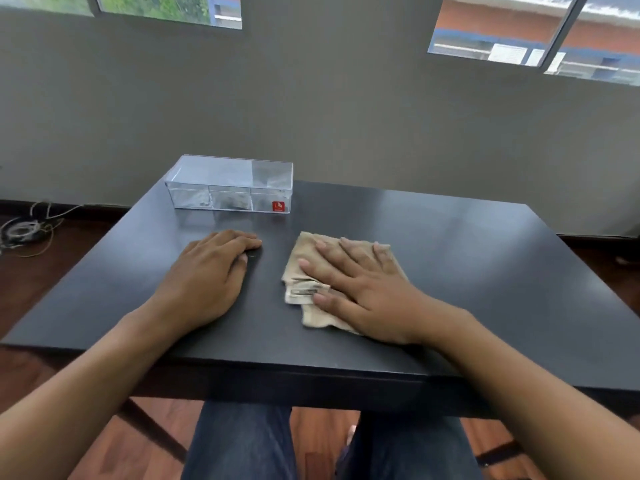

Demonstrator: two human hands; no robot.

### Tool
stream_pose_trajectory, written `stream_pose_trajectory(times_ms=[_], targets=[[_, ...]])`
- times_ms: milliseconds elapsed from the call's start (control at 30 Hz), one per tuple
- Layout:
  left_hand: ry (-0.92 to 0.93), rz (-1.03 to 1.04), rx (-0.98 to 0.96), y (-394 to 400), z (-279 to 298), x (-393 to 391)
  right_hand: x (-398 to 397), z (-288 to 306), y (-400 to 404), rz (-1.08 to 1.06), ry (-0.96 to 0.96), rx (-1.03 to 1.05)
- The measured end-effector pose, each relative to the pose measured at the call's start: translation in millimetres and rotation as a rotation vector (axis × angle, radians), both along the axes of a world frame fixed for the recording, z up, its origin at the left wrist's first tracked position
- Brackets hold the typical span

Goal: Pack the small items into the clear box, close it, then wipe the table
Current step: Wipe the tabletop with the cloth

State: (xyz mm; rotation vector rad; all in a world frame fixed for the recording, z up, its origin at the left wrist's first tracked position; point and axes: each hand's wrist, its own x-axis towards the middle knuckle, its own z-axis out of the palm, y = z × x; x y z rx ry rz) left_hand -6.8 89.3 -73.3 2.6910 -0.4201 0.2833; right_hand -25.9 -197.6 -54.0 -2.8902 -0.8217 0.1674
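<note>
Your right hand (pixel 360 289) lies flat with fingers spread, pressing the beige cloth (pixel 313 271) onto the black table (pixel 485 271). Your left hand (pixel 207 275) rests palm-down, fingers loosely curled, holding nothing. The closed clear box (pixel 230 184) sits at 11 o'clock from the cloth, long axis running left to right.

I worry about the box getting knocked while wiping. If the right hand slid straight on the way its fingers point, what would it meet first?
Probably the clear box. The right hand lies flat on the cloth, fingers pointing away and leftward over bare table towards the box's red-stickered end, though depth is uncertain.
</note>
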Motion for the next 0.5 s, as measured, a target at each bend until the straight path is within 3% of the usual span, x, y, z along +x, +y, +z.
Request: stream_pose_trajectory(times_ms=[167, 300, 500], targets=[[0.031, -0.017, -0.016, 17, 3, -6, 11, 4, -49, -0.213, 0.024, -0.038], [0.010, -0.013, 0.002, 12, 2, -7, 45, -5, -16, -0.378, -0.015, -0.031], [0.004, -0.014, -0.021, 16, 2, -9, 23, -6, 73, -0.209, 0.000, 0.039]])
